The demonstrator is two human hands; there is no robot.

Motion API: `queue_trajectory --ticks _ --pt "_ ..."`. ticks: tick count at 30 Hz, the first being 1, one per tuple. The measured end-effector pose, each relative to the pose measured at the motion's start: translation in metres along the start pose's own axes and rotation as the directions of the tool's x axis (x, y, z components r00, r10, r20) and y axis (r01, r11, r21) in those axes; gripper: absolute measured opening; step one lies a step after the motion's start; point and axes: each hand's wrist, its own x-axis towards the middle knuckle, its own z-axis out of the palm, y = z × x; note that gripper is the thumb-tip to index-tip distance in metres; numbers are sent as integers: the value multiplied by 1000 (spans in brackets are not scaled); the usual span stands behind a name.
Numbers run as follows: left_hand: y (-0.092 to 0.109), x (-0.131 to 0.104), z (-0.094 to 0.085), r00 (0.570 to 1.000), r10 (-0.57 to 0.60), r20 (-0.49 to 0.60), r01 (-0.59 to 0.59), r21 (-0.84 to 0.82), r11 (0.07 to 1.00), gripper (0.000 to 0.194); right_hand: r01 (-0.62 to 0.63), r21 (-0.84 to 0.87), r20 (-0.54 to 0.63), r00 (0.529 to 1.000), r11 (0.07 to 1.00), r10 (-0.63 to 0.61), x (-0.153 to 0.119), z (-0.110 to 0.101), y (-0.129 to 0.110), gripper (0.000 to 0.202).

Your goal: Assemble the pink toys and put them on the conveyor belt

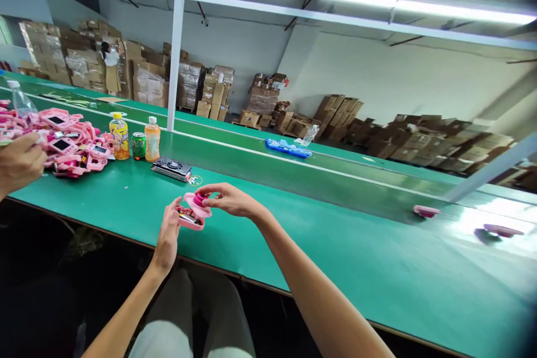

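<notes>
My left hand (166,238) is closed around the near-left edge of an opened pink plastic casing (193,225), low over the green table. A silvery cylinder, perhaps a battery, and some reddish wires show inside it. With its fingertips my right hand (229,199) grips a pink cover (202,211) by a darker pink round part that stands up from it. The cover is tilted just above the casing; whether the two touch, I cannot tell. Beyond my hands lies a dark, flat device (172,168) with a round part on top.
At the left, a pile of pink toy casings (67,142) with small screens lies near another person's hand (20,162). Drink bottles (152,140) and a green can (138,145) stand behind. Blue parts (287,148) and pink pieces (426,211) rest on the conveyor belt (361,201).
</notes>
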Motion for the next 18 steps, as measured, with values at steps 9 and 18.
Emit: queue_trajectory --ticks 9,18 --pt "41 15 12 984 -68 168 110 -259 960 38 225 152 142 959 962 -246 -6 -23 -34 23" --pt "50 7 30 988 -150 45 153 -466 871 37 51 -26 -630 775 998 -56 -45 23 -31 32"
